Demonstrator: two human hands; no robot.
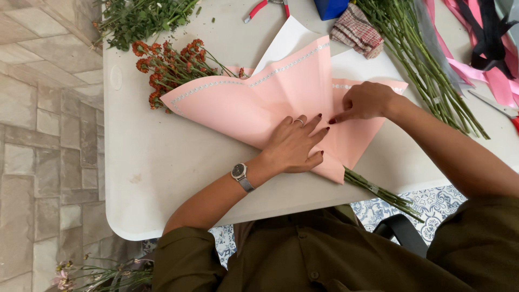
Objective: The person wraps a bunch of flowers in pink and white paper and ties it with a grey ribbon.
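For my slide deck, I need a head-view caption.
Left hand flattens pink paper over orange flowers; right hand pinches a fold.

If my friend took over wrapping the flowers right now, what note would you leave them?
Left hand: flat, pressing the pink wrapping paper down.
Right hand: pinching a fold of it.
The bunch of orange flowers lies on the white table, heads out at the left, green stems out at the bottom right.
Done: paper folded over the bunch.
Left: nothing ties it; pink ribbons lie at the right.

Red-handled pliers (pixel 264 7), a checked cloth (pixel 358 31), loose green stems (pixel 427 65) and pink ribbons (pixel 486 65) lie on the white table (pixel 162 178)
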